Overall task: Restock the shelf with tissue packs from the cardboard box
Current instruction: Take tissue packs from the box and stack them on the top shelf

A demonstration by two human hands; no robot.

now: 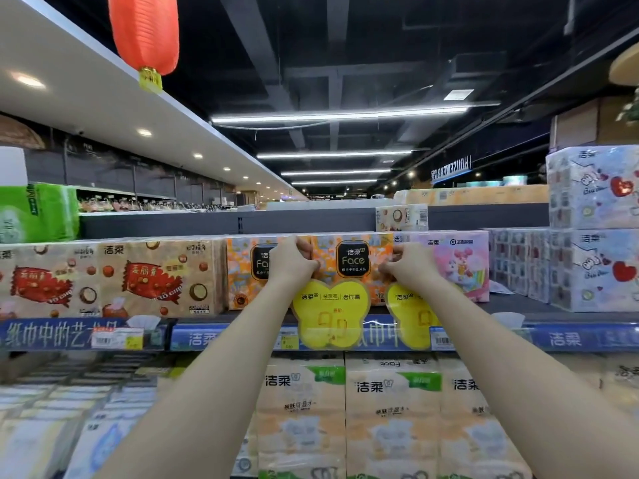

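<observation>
Gripped from both sides: orange tissue pack, left hand at its 9 o'clock edge, right hand at 3 o'clock, fingers of each curled onto the wrapper. Standing upright on the shelf, between a matching pack at 9 o'clock and a pink pack at 3 o'clock. Below, at 6 o'clock, a yellow price tag.

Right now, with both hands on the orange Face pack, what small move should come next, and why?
Probably push the orange Face pack straight back until level with its neighbours, then let go. The left hand and right hand grip its sides, and it already sits between the other orange pack and the pink pack. Its depth is unclear.
</observation>
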